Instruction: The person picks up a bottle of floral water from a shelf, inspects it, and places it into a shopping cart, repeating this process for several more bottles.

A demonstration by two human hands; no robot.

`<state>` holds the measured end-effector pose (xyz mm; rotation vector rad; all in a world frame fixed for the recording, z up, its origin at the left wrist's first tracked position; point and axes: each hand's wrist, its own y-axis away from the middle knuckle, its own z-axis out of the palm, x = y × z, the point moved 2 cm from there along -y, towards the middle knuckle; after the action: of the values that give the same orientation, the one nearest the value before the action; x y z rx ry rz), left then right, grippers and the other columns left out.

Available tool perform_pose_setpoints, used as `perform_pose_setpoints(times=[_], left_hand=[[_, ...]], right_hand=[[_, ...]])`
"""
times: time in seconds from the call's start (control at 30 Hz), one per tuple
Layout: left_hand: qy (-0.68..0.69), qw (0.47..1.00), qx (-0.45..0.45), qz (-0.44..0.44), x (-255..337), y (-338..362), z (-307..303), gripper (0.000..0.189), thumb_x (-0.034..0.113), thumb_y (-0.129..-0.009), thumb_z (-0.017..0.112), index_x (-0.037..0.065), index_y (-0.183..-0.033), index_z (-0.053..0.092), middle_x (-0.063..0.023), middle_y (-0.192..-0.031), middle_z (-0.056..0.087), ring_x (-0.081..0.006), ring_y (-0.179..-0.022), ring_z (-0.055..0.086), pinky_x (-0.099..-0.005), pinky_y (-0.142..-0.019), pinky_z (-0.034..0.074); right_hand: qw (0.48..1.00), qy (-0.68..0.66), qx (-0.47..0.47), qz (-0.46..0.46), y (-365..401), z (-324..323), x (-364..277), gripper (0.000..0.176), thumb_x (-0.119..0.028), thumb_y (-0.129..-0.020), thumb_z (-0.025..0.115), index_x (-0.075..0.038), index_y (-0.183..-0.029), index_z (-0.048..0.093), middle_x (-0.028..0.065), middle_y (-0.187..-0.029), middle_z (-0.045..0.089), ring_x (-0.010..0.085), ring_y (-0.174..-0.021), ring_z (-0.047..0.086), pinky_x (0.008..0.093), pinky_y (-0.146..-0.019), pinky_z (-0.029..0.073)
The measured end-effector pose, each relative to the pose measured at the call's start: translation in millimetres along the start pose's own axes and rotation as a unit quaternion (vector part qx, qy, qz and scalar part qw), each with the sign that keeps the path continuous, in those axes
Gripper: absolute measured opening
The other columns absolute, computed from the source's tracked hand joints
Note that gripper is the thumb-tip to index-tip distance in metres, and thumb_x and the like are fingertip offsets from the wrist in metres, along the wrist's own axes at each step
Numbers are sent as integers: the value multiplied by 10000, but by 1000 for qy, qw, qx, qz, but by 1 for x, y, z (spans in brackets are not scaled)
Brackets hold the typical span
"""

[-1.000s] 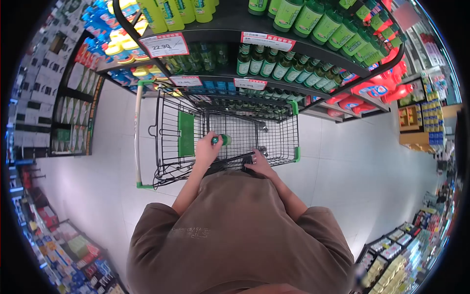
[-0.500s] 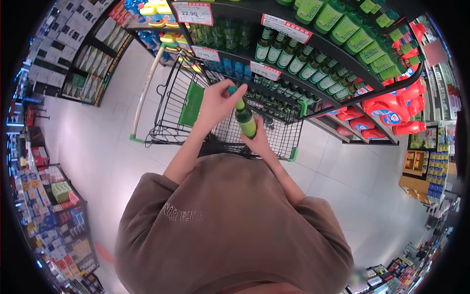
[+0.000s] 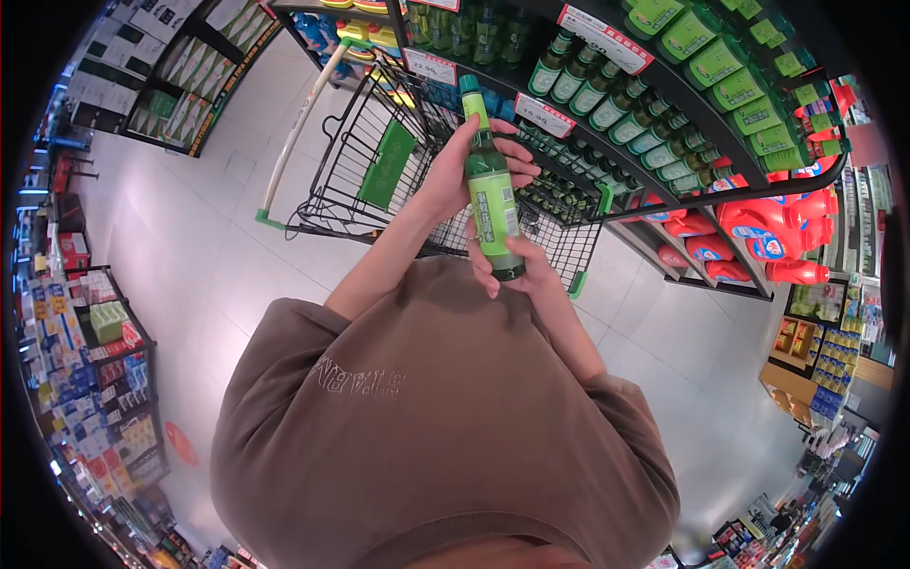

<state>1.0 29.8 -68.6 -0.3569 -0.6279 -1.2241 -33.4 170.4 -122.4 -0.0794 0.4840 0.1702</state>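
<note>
A green glass bottle (image 3: 491, 194) with a green cap and a light green label is tilted in front of my chest, its label and barcode toward me. My left hand (image 3: 453, 175) is around its neck and shoulder, with the fingers coming out behind it on the right side. The base sits in my right hand (image 3: 534, 270), fingers and thumb wrapped about the lower end. Beyond the hands stands a black wire shopping cart (image 3: 327, 180) with a green panel (image 3: 387, 164).
A shelf ahead holds rows of green bottles (image 3: 633, 112), light green packs (image 3: 716, 66) and price tags (image 3: 545, 116). Red jugs (image 3: 763, 228) stand at the right. Boxed goods (image 3: 185, 100) fill a display at the left. Pale tiled floor (image 3: 227, 237) lies around me.
The bottle has come closer and its label now faces me. My left hand has moved from the cap down to the neck and shoulder. The view has shifted slightly.
</note>
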Motion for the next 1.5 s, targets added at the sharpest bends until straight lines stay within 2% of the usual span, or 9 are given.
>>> perform_pose_setpoints(times=[0.43, 0.67, 0.7, 0.8, 0.87, 0.9, 1.0, 1.13, 1.5], left_hand=[[-40, 995, 78, 46, 29, -16, -14, 376, 396, -973, 386, 29, -1018, 453, -125, -800, 610, -285, -716, 651, -389, -670, 551], [-42, 996, 78, 21, 27, -21, -16, 449, 441, -975, 341, 35, -1125, 461, -113, -878, 602, -259, -801, 637, -382, -753, 525], [-56, 991, 116, 25, 22, -21, -22, 438, 437, -970, 360, 42, -1120, 473, -98, -885, 591, -242, -790, 632, -373, -746, 522], [-132, 972, 186, 54, 5, -18, -34, 397, 411, -965, 402, 49, -1098, 494, -75, -886, 573, -211, -763, 620, -350, -717, 514], [-190, 953, 222, 83, -3, -14, -39, 368, 390, -965, 425, 49, -1082, 503, -67, -879, 567, -196, -746, 615, -336, -694, 510], [-184, 950, 237, 82, -6, -12, -41, 347, 377, -965, 435, 52, -1059, 509, -65, -878, 567, -191, -744, 614, -325, -677, 505], [-182, 946, 248, 99, -4, -8, -45, 333, 380, -972, 423, 60, -991, 515, -59, -866, 563, -182, -720, 606, -308, -643, 499], [-85, 983, 140, 86, 7, -8, -30, 338, 374, -989, 374, 62, -980, 503, -51, -823, 561, -160, -695, 595, -295, -636, 505], [-167, 974, 99, 113, 32, -20, -27, 393, 387, -993, 332, 50, -1129, 479, -91, -969, 600, -196, -866, 609, -334, -766, 495]], right_hand=[[979, -150, 131, 33, -31, 17, -15, 749, -637, -891, 309, 10, -1264, 367, 230, -992, 593, 328, -728, 628, 452, -725, 543], [994, -105, 13, 6, -38, 0, -17, 535, -496, -935, 399, 5, -1120, 444, 138, -872, 587, 278, -597, 597, 391, -613, 519], [986, 102, 130, -16, -39, 0, -17, 425, -395, -936, 450, 0, -1094, 445, 116, -834, 577, 263, -585, 589, 385, -587, 505], [889, 355, 278, -82, -40, 1, -16, 330, -228, -858, 634, -29, -1056, 461, 96, -807, 595, 253, -632, 611, 369, -601, 494], [664, 644, 363, -110, -33, 2, -15, 357, -198, -851, 638, -27, -1099, 448, 84, -823, 602, 263, -699, 622, 362, -658, 503], [657, 654, 366, -80, -31, -1, -12, 424, -198, -848, 643, -26, -1168, 424, 93, -929, 603, 269, -832, 621, 338, -750, 493], [727, 604, 260, -196, -26, -31, 0, 540, -232, -847, 635, -12, -1251, 352, 155, -1027, 584, 299, -875, 623, 384, -820, 470], [975, 173, 126, -59, -21, -39, -3, 461, -278, -927, 516, -1, -1267, 374, 146, -1093, 556, 250, -921, 618, 345, -840, 472], [925, 317, 173, -118, -28, -6, -7, 473, -197, -874, 619, -12, -1232, 371, 128, -1028, 566, 201, -864, 598, 326, -719, 492]])
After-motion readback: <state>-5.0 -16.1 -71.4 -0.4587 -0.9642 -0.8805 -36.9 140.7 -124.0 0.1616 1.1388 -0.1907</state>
